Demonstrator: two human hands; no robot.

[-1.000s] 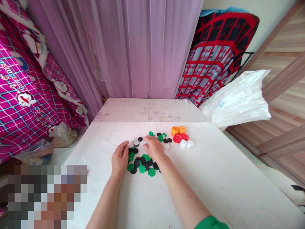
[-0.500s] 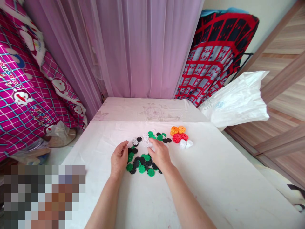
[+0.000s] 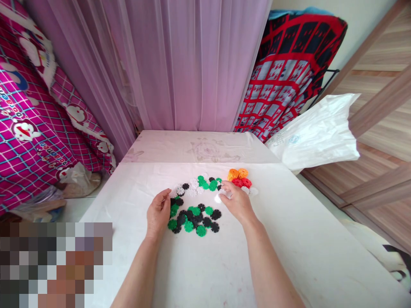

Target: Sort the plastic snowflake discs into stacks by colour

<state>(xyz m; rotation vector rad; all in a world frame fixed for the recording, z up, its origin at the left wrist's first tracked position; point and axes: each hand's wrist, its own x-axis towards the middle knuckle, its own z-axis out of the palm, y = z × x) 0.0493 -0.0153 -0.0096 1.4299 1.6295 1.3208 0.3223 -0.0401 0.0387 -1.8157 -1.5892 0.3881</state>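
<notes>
Near the centre of the frame, the left hand (image 3: 159,210) rests on its edge on the tabletop (image 3: 199,269), fingers bent inward beside the black and green discs (image 3: 201,231) heaped in the lower middle; whether it grips one cannot be told. Right of centre, the right hand (image 3: 238,203) curves its thumb and fingers over some white discs (image 3: 218,199), but whether they are pinched or merely touched is unclear. Just above, orange discs (image 3: 233,174) and red discs (image 3: 237,182) sit close together. A lilac curtain (image 3: 199,64) fills the upper middle, and a white bag (image 3: 317,137) stands at right.
</notes>
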